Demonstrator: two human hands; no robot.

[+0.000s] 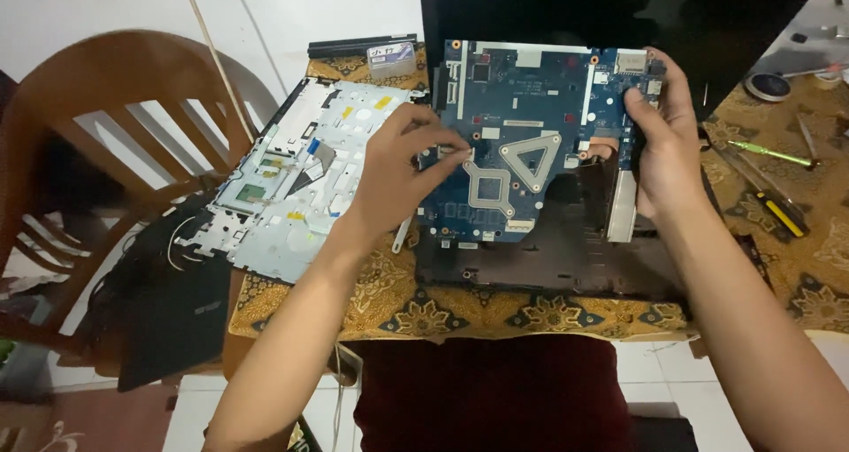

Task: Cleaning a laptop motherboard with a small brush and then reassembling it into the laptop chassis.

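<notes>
On the patterned tablecloth [548,315], both hands hold a blue motherboard [531,134].

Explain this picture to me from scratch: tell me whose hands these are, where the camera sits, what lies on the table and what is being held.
There is no machine here. A person works with two bare hands, and the one picture comes from a camera on that person's head, looking down.

Both hands hold a blue circuit board, the main board of a laptop. The right hand grips its right edge. The left hand rests its fingers on the board's left side.

Under the board lies the dark, opened laptop base, on a table with a gold patterned cloth. To the left lies a silvery metal keyboard frame. At the right edge lie screwdrivers, one with a green handle. A wooden chair stands on the left.
</notes>
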